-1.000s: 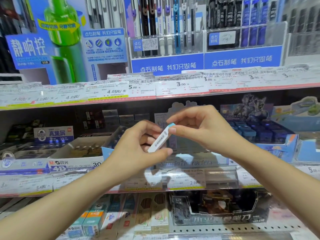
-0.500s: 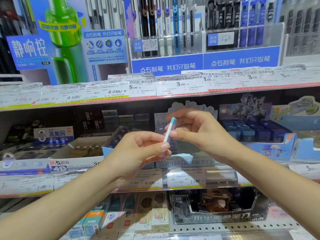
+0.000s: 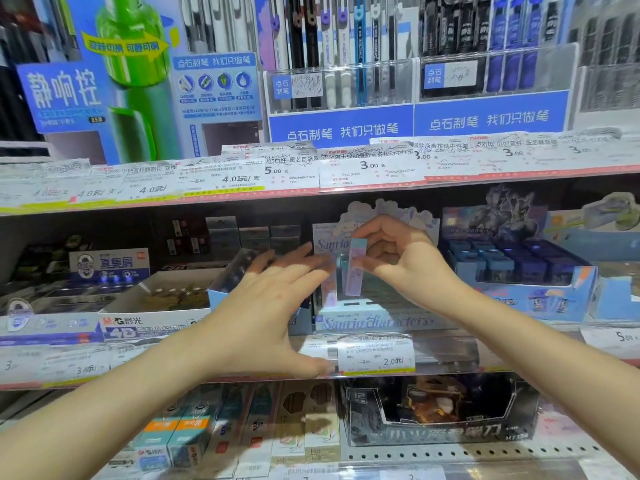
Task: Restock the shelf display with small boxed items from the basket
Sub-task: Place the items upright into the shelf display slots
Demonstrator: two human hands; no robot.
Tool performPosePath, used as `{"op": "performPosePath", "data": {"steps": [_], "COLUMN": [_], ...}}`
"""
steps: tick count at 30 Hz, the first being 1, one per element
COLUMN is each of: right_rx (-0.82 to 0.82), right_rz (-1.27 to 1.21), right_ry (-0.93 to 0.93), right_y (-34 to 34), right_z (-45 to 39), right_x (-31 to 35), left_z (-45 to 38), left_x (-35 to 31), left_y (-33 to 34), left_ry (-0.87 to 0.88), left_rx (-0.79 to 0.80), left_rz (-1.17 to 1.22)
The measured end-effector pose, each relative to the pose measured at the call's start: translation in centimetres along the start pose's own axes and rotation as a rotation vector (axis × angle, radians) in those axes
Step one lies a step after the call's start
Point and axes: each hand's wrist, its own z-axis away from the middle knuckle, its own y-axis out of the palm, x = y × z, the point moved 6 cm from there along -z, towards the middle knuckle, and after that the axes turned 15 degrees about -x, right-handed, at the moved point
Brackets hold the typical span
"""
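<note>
A slim pale pink box with a light blue top (image 3: 355, 268) stands upright, pinched near its top by my right hand (image 3: 401, 258). It hangs over the light blue Sanrio display carton (image 3: 377, 318) on the middle shelf. My left hand (image 3: 273, 306) is spread flat with fingers apart, just left of the small box, holding nothing. Its fingertips reach toward the carton's left side. The basket is not in view.
A blue carton of dark blue boxes (image 3: 519, 268) sits right of the Sanrio carton. An eraser carton (image 3: 152, 306) stands on the left. Price labels (image 3: 377, 355) line the shelf edge. Pens hang above; a black display box (image 3: 440, 414) sits below.
My left hand let go of the small box and opened flat. My right hand turned the box upright and moved it forward over the Sanrio carton.
</note>
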Motion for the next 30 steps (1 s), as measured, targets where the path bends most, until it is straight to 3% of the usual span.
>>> {"op": "performPosePath", "data": {"steps": [4, 10, 15, 20, 26, 30], "right_rx": [0.012, 0.040, 0.056, 0.086, 0.069, 0.211], "right_rz": [0.005, 0.013, 0.156, 0.058, 0.088, 0.092], "right_ry": [-0.031, -0.055, -0.165, -0.010, -0.084, -0.063], "right_y": [0.4, 0.9, 0.9, 1.2, 1.0, 0.6], "right_z": [-0.1, -0.1, 0.4, 0.3, 0.3, 0.7], "right_x": [-0.4, -0.7, -0.9, -1.9, -1.2, -1.1], "left_z": [0.3, 0.5, 0.4, 0.4, 0.3, 0.1], "left_x": [-0.1, -0.4, -0.2, -0.3, -0.5, -0.5], "left_y": [0.1, -0.1, 0.2, 0.2, 0.3, 0.2], "left_ry": [-0.025, 0.018, 0.001, 0.010, -0.001, -0.045], "left_rx": [0.100, 0.052, 0.069, 0.050, 0.056, 0.090], "left_rz": [0.010, 0.032, 0.028, 0.047, 0.060, 0.061]}}
